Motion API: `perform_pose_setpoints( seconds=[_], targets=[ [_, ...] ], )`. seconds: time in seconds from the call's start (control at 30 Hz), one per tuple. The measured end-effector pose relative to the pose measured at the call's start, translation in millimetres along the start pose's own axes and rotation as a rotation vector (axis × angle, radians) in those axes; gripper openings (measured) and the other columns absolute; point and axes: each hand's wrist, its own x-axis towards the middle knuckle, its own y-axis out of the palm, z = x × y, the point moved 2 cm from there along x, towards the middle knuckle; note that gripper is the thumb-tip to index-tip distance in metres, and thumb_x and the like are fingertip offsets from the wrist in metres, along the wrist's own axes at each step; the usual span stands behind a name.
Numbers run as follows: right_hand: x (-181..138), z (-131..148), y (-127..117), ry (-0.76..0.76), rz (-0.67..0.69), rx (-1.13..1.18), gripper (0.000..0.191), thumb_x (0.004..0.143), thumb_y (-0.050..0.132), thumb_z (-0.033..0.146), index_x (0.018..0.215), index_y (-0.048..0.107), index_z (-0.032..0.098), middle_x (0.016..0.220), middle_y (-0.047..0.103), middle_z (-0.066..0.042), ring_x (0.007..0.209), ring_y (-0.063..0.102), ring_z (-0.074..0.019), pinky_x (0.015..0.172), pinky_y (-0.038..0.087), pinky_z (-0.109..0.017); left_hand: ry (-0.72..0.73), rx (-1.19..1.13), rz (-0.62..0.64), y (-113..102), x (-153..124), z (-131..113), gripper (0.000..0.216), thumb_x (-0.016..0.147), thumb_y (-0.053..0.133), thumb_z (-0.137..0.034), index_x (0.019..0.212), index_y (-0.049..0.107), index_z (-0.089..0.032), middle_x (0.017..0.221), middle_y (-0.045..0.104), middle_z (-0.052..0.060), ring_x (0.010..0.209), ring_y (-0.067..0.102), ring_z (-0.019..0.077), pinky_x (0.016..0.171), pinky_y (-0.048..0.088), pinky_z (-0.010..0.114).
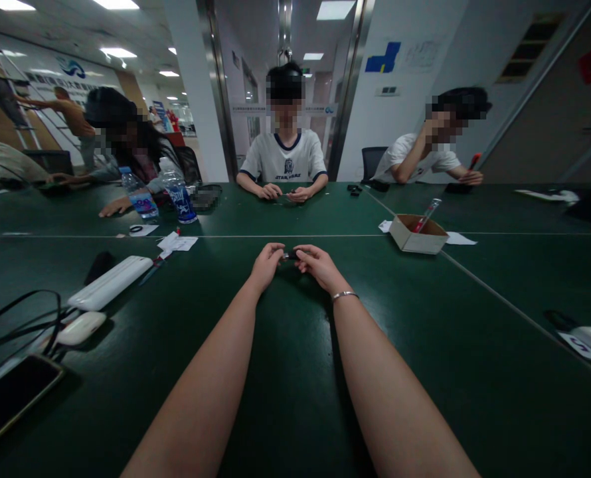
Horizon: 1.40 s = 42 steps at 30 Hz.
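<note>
A small black object with a silver end (289,255) is held level between my two hands, just above the green table; its shape resembles a USB stick, but it is too small to be sure. My left hand (267,264) pinches the silver end between thumb and fingertips. From the other side, my right hand (319,265) grips the black end, the fingers curled and partly hiding it. A silver bracelet (344,295) circles my right wrist.
Left lie a phone (19,398), cables, a white case (82,328) and a long white power strip (112,282). Two bottles (178,192) stand farther back. An open box (419,236) holding a red-tipped tool sits right. Across the green table (295,398) sit several people.
</note>
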Motion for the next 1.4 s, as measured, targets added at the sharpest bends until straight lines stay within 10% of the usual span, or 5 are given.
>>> perform_pose_setpoints(
  seconds=[1.4],
  targets=[
    [0.1,0.4,-0.1,0.005,0.013,-0.004,0.050,0.062,0.084,0.047,0.096,0.067,0.015,0.065,0.065,-0.002,0.054,0.056,-0.0110,0.050,0.044,-0.021,0.134,0.090,0.007,-2.5,-3.8,-9.0,0.028,0.071,0.062,-0.013,0.099,0.066,-0.017,0.089,0.064,0.004,0.080,0.058,0.0154,0.077,0.045,0.028]
  ],
)
